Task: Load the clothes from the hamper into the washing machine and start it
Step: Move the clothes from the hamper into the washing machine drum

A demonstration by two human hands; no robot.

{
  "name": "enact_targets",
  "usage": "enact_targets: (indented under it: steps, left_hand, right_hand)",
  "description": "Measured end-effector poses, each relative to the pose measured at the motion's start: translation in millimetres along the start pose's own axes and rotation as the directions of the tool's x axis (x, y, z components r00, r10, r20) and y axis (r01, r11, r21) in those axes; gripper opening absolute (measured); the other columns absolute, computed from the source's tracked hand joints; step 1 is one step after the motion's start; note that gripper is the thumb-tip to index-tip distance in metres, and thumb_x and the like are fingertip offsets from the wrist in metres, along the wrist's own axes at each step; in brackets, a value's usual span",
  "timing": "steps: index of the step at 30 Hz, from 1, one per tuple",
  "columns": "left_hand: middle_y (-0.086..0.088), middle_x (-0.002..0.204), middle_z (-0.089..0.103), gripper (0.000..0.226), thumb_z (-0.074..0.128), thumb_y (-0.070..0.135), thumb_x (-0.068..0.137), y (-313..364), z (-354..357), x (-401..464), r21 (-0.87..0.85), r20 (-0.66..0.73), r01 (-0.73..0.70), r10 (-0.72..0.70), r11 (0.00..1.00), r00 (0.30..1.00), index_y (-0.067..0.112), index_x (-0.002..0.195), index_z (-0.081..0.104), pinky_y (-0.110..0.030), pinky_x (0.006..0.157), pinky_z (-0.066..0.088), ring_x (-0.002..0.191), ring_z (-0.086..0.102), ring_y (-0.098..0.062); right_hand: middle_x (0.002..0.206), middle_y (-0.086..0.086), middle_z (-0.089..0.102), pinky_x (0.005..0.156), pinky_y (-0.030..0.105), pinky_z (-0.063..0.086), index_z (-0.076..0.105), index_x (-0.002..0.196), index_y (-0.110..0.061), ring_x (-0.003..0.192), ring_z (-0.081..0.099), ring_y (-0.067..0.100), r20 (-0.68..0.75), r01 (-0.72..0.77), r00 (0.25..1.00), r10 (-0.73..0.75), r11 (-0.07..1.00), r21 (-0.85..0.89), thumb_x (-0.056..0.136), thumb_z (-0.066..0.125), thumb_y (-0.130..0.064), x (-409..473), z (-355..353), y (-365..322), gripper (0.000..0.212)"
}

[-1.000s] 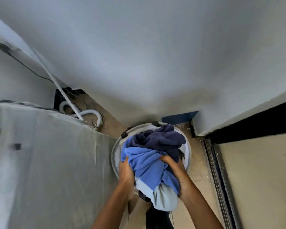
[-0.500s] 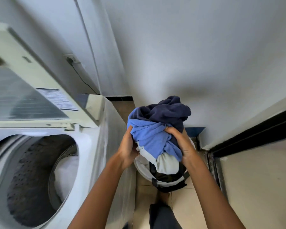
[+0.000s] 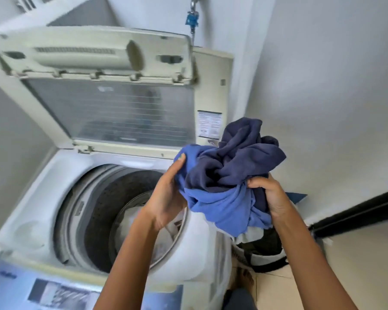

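Blue and navy cloth makes up the bundle of clothes (image 3: pixel 229 175) that both hands carry at this moment. The left hand (image 3: pixel 166 198) cups the bundle's left side with its fingers (image 3: pixel 180 159) laid nearly straight against the lighter blue fabric, while the right hand (image 3: pixel 271 195) grips the other side, its fingers (image 3: pixel 254 182) curled into the dark cloth. A pale strip of a third garment hangs out below the right fingers.

The bundle sits clear of the hamper (image 3: pixel 267 258), which stands on the floor below the right fingers with dark clothing left inside it. The washing machine (image 3: pixel 31 209) lies to the left of the left fingers, its lid (image 3: pixel 112 90) raised and standing open behind the drum (image 3: pixel 112 198). Something white already lies at the bottom of the drum, below the left wrist; I cannot tell which garment it is.

By my reading the load is partly done. This armful is out of the hamper but not yet over the drum opening; it hangs above the machine's right rim. Left to do: drop this bundle in, fetch what remains in the hamper, lower the lid, and use the control panel (image 3: pixel 61 291), nearest the person, to start the wash.
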State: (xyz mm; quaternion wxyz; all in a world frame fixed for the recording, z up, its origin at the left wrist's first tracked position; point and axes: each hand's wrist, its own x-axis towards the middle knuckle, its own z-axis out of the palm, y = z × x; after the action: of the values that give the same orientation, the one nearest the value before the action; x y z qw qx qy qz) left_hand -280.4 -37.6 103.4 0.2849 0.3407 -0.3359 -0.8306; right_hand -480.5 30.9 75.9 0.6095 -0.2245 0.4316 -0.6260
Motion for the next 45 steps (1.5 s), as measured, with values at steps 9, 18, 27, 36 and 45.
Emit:
enact_targets:
  steps: [9,18,27,36,45]
  left_hand:
    - [0.005,0.084,0.068,0.023,0.043,0.03,0.098,44,-78,-82,0.222,-0.107,-0.167,0.194,0.961,0.975,0.015,0.101,0.059,-0.026,0.069,0.053,0.073,0.066,-0.009]
    - [0.01,0.091,0.064,0.02,0.044,0.03,0.1,97,-102,-97,0.601,-0.036,-0.292,0.391,0.744,0.92,0.024,0.094,0.062,-0.012,0.071,0.049,0.094,0.06,-0.008]
    - [0.005,0.088,0.068,0.014,0.052,0.014,0.096,112,-119,-96,0.644,0.022,-0.462,0.588,0.61,0.808,0.023,0.094,0.062,-0.016,0.071,0.048,0.079,0.063,-0.001]
    - [-0.011,0.088,0.067,0.021,0.05,0.023,0.098,135,-134,-83,0.393,-0.228,-0.504,0.612,0.77,0.758,0.015,0.113,0.063,-0.027,0.061,0.052,0.068,0.061,-0.02]
    - [-0.008,0.101,0.071,0.023,0.051,0.025,0.097,145,-133,-78,0.395,-0.211,-0.524,0.63,0.755,0.748,0.014,0.113,0.063,-0.037,0.086,0.054,0.097,0.067,-0.024]
  right_hand:
    - [0.09,0.005,0.073,0.074,0.03,0.057,0.06,0.105,-0.007,0.086,0.069,0.02,0.149,0.115,0.985,-0.085,0.971,-0.21,0.044,0.075,0.0,-12,118,38,0.064]
    - [0.116,-0.007,0.066,0.092,0.034,0.05,0.056,0.114,-0.03,0.109,0.062,0.009,0.166,0.405,0.91,-0.381,0.723,-0.56,0.054,0.087,-0.005,-26,195,58,0.071]
    - [0.132,-0.01,0.056,0.101,0.035,0.044,0.055,0.123,-0.037,0.123,0.053,0.009,0.241,0.361,0.932,-0.269,0.701,-0.614,0.058,0.084,-0.037,-20,216,65,0.071]
    - [0.086,0.001,0.069,0.075,0.027,0.04,0.06,0.075,-0.016,0.086,0.061,0.01,-0.159,0.199,0.937,-0.312,0.848,-0.491,0.091,0.056,-0.017,-11,209,47,0.017]
    - [0.113,0.001,0.061,0.077,0.024,0.043,0.054,0.106,-0.019,0.097,0.058,0.014,-0.058,0.269,0.924,-0.379,0.75,-0.604,0.084,0.068,-0.01,0,212,40,0.028]
